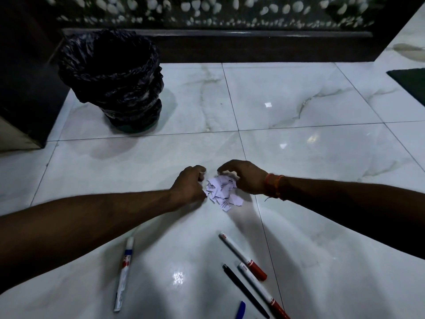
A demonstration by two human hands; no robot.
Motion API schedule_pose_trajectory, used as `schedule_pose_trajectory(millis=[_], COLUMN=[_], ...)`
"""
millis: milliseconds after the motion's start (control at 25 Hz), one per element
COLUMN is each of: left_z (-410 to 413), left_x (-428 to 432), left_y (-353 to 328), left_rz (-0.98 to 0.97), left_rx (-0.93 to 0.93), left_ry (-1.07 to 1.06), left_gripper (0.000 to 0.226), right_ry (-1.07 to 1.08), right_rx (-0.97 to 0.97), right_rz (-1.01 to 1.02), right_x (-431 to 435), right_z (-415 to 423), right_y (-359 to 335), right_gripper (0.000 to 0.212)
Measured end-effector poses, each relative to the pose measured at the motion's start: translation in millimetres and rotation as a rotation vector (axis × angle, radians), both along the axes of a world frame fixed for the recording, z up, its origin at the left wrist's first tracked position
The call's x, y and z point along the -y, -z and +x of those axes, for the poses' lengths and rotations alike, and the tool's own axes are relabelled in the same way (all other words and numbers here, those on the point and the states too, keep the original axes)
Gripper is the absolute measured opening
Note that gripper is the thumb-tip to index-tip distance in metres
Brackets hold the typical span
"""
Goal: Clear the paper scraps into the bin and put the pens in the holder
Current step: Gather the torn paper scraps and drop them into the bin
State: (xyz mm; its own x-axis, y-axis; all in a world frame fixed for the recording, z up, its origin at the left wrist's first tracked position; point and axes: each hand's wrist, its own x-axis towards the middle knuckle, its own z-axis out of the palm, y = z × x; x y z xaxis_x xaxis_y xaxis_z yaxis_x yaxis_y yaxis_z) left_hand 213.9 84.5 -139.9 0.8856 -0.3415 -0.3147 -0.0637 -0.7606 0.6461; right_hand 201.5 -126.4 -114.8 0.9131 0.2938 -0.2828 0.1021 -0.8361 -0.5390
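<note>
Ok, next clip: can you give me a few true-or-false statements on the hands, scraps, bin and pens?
1. The left hand and the right hand both pinch at the paper scraps. True.
2. The bin stands to the right of the scraps. False: it stands beyond them, to the left.
3. One red-capped pen lies on the floor near another. True.
4. A hand holds the black pen. False: it lies untouched beside the red-capped ones.
5. A pen holder stands beside the bin. False: no holder is in view.
</note>
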Motion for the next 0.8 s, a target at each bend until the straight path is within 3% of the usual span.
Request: schedule_pose_trajectory(millis=[120, 240, 320, 480, 680, 800], left_z=[0.3, -3.2, -6.8, -9.2, -3.7, 1.6], left_x=[-3.4, -3.3, 3.7, 28.1, 44.5, 43.5], left_y=[2.6, 1.7, -0.4, -5.8, -10.0, -13.2], left_rz=[0.036, 0.094, 0.118, 0.059, -0.019, -0.063], left_rx=[0.027, 0.024, 0.017, 0.004, -0.020, -0.111], left_ry=[0.068, 0.157, 0.152, 0.081, -0.027, -0.128], left_gripper=[0.076, 0.085, 0.080, 0.037, 0.027, 0.036], right_ry=[0.128, 0.115, 0.105, 0.104, 0.267, 0.356], right_rx=[-0.076, -0.142, -0.128, -0.053, -0.013, 0.010], right_rz=[0.000, -0.138, -0.174, -0.123, 0.060, 0.142], right_x=[24.0, 30.1, 18.8, -15.5, -25.9, -25.5], right_z=[-5.3, -16.2, -24.8, -19.3, 0.1, 1.2], right_y=[-2.9, 8.3, 21.0, 28.1, 27.7, 28.9], right_gripper=[0.077, 0.115, 0.124, 0.090, 0.050, 0.031])
